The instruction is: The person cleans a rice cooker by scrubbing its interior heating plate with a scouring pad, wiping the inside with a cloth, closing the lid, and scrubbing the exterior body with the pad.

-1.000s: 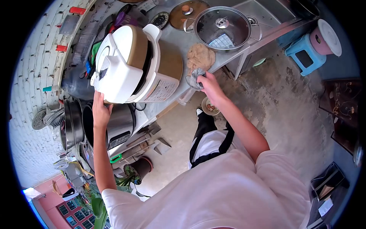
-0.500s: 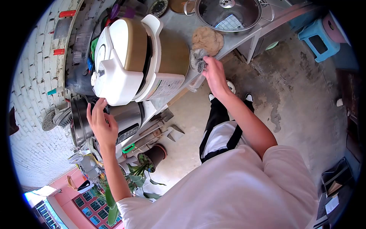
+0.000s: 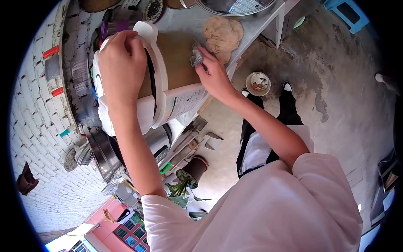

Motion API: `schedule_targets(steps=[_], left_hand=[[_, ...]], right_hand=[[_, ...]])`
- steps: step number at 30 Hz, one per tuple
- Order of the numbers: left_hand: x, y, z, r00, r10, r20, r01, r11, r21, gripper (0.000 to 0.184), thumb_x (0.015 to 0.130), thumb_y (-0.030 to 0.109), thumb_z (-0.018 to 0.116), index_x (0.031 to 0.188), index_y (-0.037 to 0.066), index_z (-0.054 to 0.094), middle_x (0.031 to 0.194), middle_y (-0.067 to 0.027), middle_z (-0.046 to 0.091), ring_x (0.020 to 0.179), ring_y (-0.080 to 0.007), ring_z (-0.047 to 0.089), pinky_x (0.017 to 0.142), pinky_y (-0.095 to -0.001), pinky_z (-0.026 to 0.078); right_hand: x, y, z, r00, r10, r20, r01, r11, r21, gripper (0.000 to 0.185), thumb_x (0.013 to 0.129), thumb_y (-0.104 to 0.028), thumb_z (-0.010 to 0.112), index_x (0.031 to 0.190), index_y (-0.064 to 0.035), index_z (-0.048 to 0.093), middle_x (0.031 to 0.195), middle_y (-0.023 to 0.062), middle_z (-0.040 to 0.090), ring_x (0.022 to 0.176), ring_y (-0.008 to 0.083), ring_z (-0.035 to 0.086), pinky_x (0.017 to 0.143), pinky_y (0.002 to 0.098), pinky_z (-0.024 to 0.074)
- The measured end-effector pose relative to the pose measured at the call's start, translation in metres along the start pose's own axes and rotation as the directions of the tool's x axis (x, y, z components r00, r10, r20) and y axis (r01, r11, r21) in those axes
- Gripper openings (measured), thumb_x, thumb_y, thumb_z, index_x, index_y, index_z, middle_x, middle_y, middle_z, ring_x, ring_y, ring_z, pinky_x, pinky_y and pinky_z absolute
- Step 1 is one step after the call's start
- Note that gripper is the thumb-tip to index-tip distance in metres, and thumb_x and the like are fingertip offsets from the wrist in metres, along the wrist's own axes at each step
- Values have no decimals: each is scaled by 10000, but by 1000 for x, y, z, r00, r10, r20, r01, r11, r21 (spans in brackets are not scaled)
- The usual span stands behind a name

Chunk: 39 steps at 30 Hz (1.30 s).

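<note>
A white and gold cooker [image 3: 174, 59] stands on the counter, its lid side toward the brick wall. On top of its white lid rests my left hand [image 3: 122, 63], fingers bent over the far edge; whether it grips anything is hidden. My right hand [image 3: 214, 75] pinches a grey scrubbing cloth [image 3: 196, 57] against the cooker's gold side. Just beyond that hand lies a crumpled tan cloth [image 3: 223, 37] near the counter's edge.
A lidded pot [image 3: 235, 6] sits at the counter's far end. Below are a bowl [image 3: 258, 84], a potted plant [image 3: 195, 168] and a dustpan [image 3: 213, 140] on the floor. A second cooker [image 3: 159, 145] and metal pots [image 3: 103, 153] stand at the left. A blue stool [image 3: 348, 14] is at upper right.
My left hand has moved from below the cooker's lid onto its top. My right hand has brought the grey cloth from beside the tan cloth onto the cooker's side. The view has shifted.
</note>
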<state>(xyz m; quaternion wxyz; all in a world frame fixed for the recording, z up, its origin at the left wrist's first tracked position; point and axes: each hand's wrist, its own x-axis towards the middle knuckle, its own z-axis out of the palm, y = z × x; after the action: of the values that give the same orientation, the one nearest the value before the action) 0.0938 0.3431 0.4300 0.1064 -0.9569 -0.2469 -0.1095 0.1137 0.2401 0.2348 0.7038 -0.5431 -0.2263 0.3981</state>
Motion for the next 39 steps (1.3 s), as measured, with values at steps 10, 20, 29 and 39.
schedule_targets(steps=[10, 20, 29, 39], left_hand=[[2, 10, -6, 961, -261, 91, 263, 965, -7, 242, 793, 114, 461, 874, 22, 669, 706, -213, 618, 670, -344, 624, 652, -365, 481], [0, -7, 0, 983, -180, 36, 181, 983, -16, 255, 826, 193, 473, 916, 81, 684, 586, -140, 548, 540, -182, 523, 582, -307, 434], [-1, -7, -1, 978, -205, 27, 206, 977, -51, 259, 821, 231, 494, 934, 97, 684, 643, -145, 588, 611, -197, 576, 644, -303, 461], [2, -8, 0, 973, -226, 49, 228, 973, -41, 253, 803, 228, 511, 902, 69, 682, 774, -152, 661, 745, -324, 642, 713, -358, 495]], right_hand=[[-24, 18, 10, 928, -352, 120, 349, 936, 46, 458, 883, -38, 428, 1306, 118, 351, 1424, 281, 260, 1350, 382, 215, 1092, 394, 258], [-24, 21, -1, 925, -377, -39, 377, 926, 6, 414, 772, 142, 483, 1160, 27, 569, 1269, 184, 520, 1168, 305, 518, 950, 313, 450], [-35, -10, 12, 805, -594, 6, 593, 803, -60, 319, 735, 134, 540, 1018, 33, 648, 1112, 214, 601, 1063, 320, 585, 893, 336, 497], [-47, -5, 12, 827, -562, 10, 560, 823, -101, 248, 737, 89, 571, 961, 26, 657, 913, 129, 630, 799, 288, 620, 716, 346, 502]])
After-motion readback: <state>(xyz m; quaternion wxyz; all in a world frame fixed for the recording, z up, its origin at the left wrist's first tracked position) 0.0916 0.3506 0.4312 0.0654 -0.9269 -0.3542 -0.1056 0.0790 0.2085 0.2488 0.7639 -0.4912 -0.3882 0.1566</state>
